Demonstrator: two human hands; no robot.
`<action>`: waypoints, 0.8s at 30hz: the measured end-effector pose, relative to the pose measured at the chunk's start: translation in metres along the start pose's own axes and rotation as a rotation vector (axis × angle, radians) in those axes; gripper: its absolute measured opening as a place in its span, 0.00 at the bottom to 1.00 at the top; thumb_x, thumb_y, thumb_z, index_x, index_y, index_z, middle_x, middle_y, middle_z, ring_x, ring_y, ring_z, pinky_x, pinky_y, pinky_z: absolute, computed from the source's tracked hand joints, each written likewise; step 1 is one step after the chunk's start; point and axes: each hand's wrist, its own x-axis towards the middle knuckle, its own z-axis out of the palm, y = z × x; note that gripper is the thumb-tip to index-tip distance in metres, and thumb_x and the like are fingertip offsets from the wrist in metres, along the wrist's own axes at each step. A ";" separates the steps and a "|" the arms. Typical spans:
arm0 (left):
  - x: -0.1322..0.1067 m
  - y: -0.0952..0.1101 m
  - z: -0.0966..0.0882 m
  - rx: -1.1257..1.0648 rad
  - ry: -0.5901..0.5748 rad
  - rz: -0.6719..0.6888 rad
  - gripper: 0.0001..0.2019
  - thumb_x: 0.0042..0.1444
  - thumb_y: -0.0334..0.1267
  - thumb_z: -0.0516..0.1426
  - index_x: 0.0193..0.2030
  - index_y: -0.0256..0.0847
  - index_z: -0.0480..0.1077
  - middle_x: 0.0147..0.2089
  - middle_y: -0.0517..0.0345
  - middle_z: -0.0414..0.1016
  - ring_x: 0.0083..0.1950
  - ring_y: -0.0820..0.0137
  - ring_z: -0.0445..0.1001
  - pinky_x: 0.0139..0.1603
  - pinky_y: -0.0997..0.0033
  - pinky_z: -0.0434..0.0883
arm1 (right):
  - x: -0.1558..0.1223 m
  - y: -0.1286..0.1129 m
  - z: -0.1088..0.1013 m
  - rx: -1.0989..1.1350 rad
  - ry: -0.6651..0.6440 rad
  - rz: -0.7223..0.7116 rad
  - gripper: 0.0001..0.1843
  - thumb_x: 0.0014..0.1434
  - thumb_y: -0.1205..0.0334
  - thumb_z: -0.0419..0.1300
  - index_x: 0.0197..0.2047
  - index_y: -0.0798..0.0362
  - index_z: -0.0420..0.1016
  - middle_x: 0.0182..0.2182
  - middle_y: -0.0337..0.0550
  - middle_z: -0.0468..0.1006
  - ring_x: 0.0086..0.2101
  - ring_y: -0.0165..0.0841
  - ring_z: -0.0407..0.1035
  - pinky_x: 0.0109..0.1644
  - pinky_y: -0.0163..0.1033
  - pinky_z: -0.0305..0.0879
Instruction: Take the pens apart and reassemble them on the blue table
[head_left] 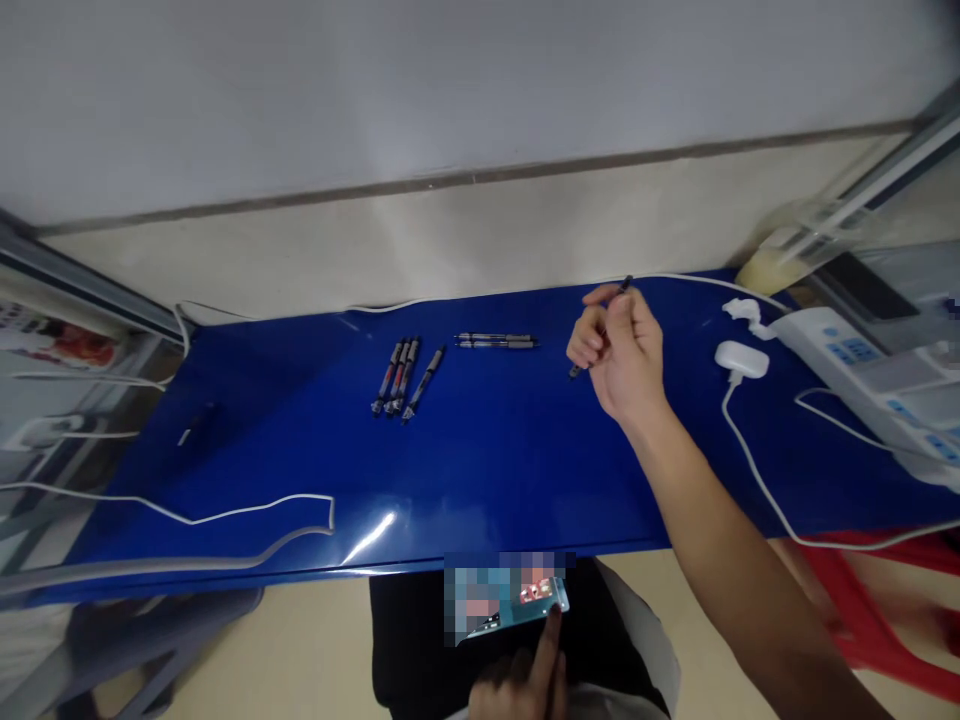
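My right hand is raised over the right middle of the blue table, fingers closed around a dark pen that sticks out above and below the fist. To its left two pens lie side by side, and farther left several pens lie in a slanted group. My left hand is low in my lap at the bottom edge, holding a phone with a finger stretched up to its screen.
White cables run across the table's right part to a small white charger case. A white device with blue buttons sits at the far right. Another white cable loops along the left front edge. A red stool stands below right.
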 end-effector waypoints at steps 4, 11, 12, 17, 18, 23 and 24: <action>0.009 0.000 -0.003 0.034 -0.096 -0.024 0.27 0.58 0.35 0.58 0.65 0.55 0.68 0.23 0.61 0.76 0.21 0.70 0.75 0.21 0.75 0.68 | 0.007 -0.008 -0.012 -0.016 -0.019 -0.042 0.33 0.62 0.26 0.36 0.32 0.44 0.63 0.20 0.34 0.47 0.20 0.33 0.49 0.25 0.40 0.55; 0.012 0.007 -0.010 0.049 -0.161 -0.082 0.30 0.59 0.34 0.57 0.68 0.56 0.64 0.23 0.60 0.77 0.22 0.68 0.76 0.21 0.74 0.67 | 0.015 -0.010 -0.029 0.068 -0.013 -0.006 0.35 0.62 0.25 0.32 0.22 0.47 0.49 0.19 0.35 0.41 0.20 0.34 0.44 0.26 0.43 0.54; 0.013 0.007 -0.012 0.048 -0.156 -0.093 0.30 0.59 0.33 0.57 0.68 0.57 0.63 0.23 0.60 0.77 0.21 0.67 0.76 0.20 0.74 0.66 | 0.015 -0.009 -0.029 0.045 -0.009 -0.006 0.35 0.62 0.25 0.32 0.22 0.47 0.48 0.19 0.35 0.41 0.21 0.34 0.44 0.26 0.43 0.54; 0.019 0.007 -0.019 0.033 -0.117 -0.127 0.35 0.57 0.34 0.57 0.71 0.58 0.57 0.19 0.62 0.74 0.18 0.68 0.72 0.18 0.76 0.62 | 0.015 -0.006 -0.027 0.032 -0.061 -0.031 0.34 0.63 0.26 0.36 0.23 0.47 0.50 0.18 0.36 0.45 0.21 0.35 0.47 0.26 0.43 0.54; 0.019 0.007 -0.020 0.031 -0.115 -0.129 0.35 0.57 0.34 0.57 0.71 0.58 0.56 0.19 0.62 0.74 0.18 0.68 0.72 0.18 0.76 0.61 | 0.015 -0.006 -0.026 0.073 -0.066 -0.016 0.34 0.63 0.27 0.37 0.22 0.47 0.49 0.18 0.36 0.46 0.21 0.34 0.47 0.26 0.43 0.54; 0.018 0.007 -0.017 0.047 -0.155 -0.126 0.34 0.58 0.33 0.57 0.71 0.56 0.58 0.19 0.62 0.74 0.18 0.68 0.72 0.20 0.76 0.63 | 0.015 -0.008 -0.025 0.375 -0.004 0.100 0.33 0.64 0.29 0.45 0.21 0.48 0.49 0.17 0.35 0.49 0.19 0.32 0.50 0.25 0.42 0.57; 0.016 0.007 -0.015 0.049 -0.163 -0.125 0.33 0.58 0.33 0.57 0.71 0.55 0.59 0.19 0.62 0.74 0.18 0.68 0.72 0.20 0.76 0.63 | 0.015 -0.008 -0.024 0.432 0.003 0.122 0.33 0.64 0.30 0.46 0.21 0.48 0.49 0.17 0.35 0.49 0.19 0.31 0.50 0.25 0.41 0.57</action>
